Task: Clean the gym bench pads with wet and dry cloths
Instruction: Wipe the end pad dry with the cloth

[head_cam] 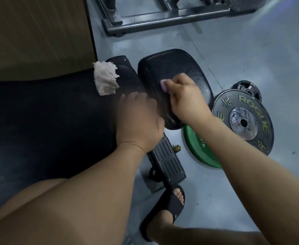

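— Right hand (186,98) first: what is it doing?

— Its fingers are curled round a small pink cloth (163,85), holding it down on the black seat pad (171,64). The cloth sits about halfway along the pad, toward its left edge.

— And the left hand (140,119)?

— It lies at the near left edge of the same pad, over the gap between it and the long pad (48,112). Blur hides the fingers, so I cannot tell whether they grip the edge or only rest there.

— Is a second cloth in view?

— Yes. A crumpled white cloth (105,79) lies on the far end of the long pad, just beside the gap and apart from both hands. Neither hand touches it.

— What sits round the pads?

— Below the seat pad's near end, a ridged black footplate (166,160) runs toward the person. To its right, on the grey floor (251,50), a green weight plate (200,152) lies flat, partly hidden by the pad and the right forearm. A black plate (233,105) marked ROGUE and 35 overlaps the green one's right side. A smaller dark plate (249,89) shows just beyond it.

— Anything of the person besides the arms?

— A foot in a black sandal (164,207) stands on the floor near the footplate's near end, and a bare thigh fills the lower left.

— And farther off?

— A grey metal frame (163,18) stands on the floor at the top, well apart from the pads. A wooden panel (35,32) runs along the left, beside the long pad.
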{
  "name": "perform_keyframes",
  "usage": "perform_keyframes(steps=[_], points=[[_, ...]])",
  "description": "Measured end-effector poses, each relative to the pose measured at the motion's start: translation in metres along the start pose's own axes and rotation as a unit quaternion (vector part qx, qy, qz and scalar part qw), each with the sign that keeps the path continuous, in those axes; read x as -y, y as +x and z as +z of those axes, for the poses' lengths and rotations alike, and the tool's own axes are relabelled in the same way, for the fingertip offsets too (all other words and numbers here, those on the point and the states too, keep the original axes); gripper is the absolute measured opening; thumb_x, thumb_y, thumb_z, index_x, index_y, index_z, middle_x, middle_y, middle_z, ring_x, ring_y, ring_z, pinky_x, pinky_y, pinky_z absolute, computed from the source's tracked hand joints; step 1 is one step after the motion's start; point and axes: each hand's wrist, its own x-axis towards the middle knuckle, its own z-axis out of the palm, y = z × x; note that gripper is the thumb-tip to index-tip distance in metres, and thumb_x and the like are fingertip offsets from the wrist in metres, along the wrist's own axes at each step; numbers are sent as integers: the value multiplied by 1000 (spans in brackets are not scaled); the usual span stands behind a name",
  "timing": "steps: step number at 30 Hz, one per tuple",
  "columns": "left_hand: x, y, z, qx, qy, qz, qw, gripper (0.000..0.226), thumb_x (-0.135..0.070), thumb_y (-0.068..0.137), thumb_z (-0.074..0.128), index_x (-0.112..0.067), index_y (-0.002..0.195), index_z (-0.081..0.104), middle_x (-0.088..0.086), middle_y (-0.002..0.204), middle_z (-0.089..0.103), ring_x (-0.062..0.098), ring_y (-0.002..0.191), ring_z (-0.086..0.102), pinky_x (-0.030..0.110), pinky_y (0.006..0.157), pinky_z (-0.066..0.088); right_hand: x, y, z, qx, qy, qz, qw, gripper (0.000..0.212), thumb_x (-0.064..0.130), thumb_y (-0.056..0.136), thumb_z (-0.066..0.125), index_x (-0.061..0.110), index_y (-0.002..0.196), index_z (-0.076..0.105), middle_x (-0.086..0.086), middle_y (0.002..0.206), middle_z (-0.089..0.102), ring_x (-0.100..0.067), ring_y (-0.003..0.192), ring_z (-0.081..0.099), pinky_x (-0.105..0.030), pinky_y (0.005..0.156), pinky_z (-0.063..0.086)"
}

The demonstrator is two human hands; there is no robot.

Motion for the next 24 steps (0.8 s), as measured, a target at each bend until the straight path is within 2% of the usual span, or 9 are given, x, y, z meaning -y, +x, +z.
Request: perform_keyframes(steps=[1, 4, 7, 11, 14, 18, 20, 22, 24], points=[[0, 0, 0, 0, -3, 1, 1000, 31, -36, 87, 48, -18, 109, 61, 7, 130, 56, 31, 132, 44, 53, 119, 24, 0, -13, 0, 14, 1, -12, 1000, 22, 11, 100, 53, 6, 106, 74, -8, 97, 58, -29, 85, 59, -42, 76, 53], [0, 2, -1, -2, -10, -3, 1000, 30, -35, 86, 47, -17, 107, 59, 7, 128, 56, 32, 131, 44, 53, 119, 24, 4, -56, -13, 74, 37, -70, 994, 32, -8, 94, 52, 5, 116, 71, -6, 107, 58, -32, 100, 63, -43, 87, 53], [0, 2, -2, -2, -10, -3, 1000, 29, -35, 86, 48, -16, 105, 58, 8, 127, 56, 32, 131, 44, 53, 119, 24, 2, -37, -12, 94, 21, -91, 991, 32, 0, 93, 44, 9, 108, 71, -6, 102, 55, -34, 92, 59, -46, 80, 52], [1, 1, 0, -11, -4, 4, 1000, 29, -35, 83, 50, -14, 102, 56, 9, 127, 57, 33, 131, 45, 53, 118, 26, 6, 12, 6, 36, 3, -74, 997, 31, 11, 92, 43, 16, 100, 72, 1, 96, 49, -31, 84, 55, -46, 68, 54], [1, 1, 1, -11, -7, 10, 1000, 27, -34, 84, 49, -14, 102, 55, 9, 127, 56, 33, 131, 45, 53, 118, 27, 8, -6, 8, 25, 14, -61, 998, 31, 3, 89, 45, 12, 101, 73, -4, 96, 54, -27, 86, 54, -45, 77, 52], [1, 1, 0, -13, -12, 5, 1000, 24, -35, 87, 48, -15, 101, 55, 8, 127, 56, 33, 130, 45, 53, 117, 27, 4, -49, -12, 99, 30, -102, 989, 39, 2, 92, 42, 8, 117, 72, -6, 106, 57, -31, 94, 60, -42, 87, 48], [1, 1, -1, -9, -9, 5, 1000, 25, -35, 88, 47, -15, 101, 55, 8, 128, 56, 33, 131, 44, 53, 118, 26, -12, -44, -16, 60, 28, -41, 997, 38, 8, 95, 43, 9, 119, 72, -4, 106, 58, -26, 96, 61, -35, 91, 51], [1, 1, -1, -5, -6, 6, 1000, 25, -35, 88, 47, -15, 101, 55, 7, 129, 55, 32, 132, 43, 53, 118, 26, -20, -38, -13, -25, 23, 53, 998, 31, 8, 98, 50, 10, 117, 74, -4, 102, 57, -21, 94, 60, -25, 89, 50], [1, 0, -1, -7, -2, 8, 1000, 25, -34, 87, 48, -15, 101, 55, 8, 129, 56, 33, 131, 44, 53, 118, 27, -9, -48, -3, -46, 23, 93, 994, 27, 2, 96, 54, 9, 115, 72, -4, 101, 56, -24, 92, 60, -29, 87, 51]])
